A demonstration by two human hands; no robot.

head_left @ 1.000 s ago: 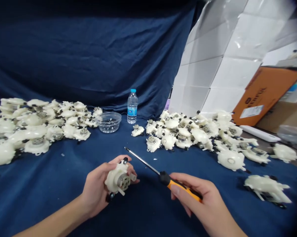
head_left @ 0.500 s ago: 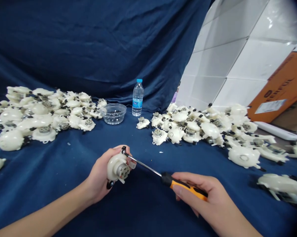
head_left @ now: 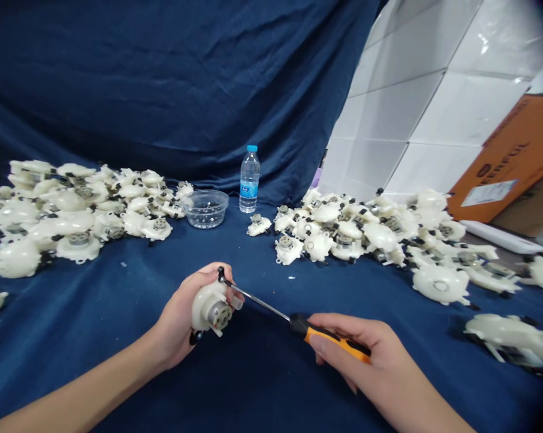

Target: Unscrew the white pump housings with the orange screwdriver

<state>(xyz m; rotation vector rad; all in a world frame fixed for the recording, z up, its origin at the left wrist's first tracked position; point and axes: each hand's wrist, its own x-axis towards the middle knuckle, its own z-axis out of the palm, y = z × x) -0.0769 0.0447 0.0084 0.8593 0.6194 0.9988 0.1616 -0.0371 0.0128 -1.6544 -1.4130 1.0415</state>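
At bottom center, the left hand grips a white motor unit; the right hand clasps a screwdriver (tip on a black part).

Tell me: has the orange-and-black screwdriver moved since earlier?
Yes: against the clear plastic water bottle, the orange-and-black screwdriver shifted left, its tip reaching the black fitting on the white plastic housing.
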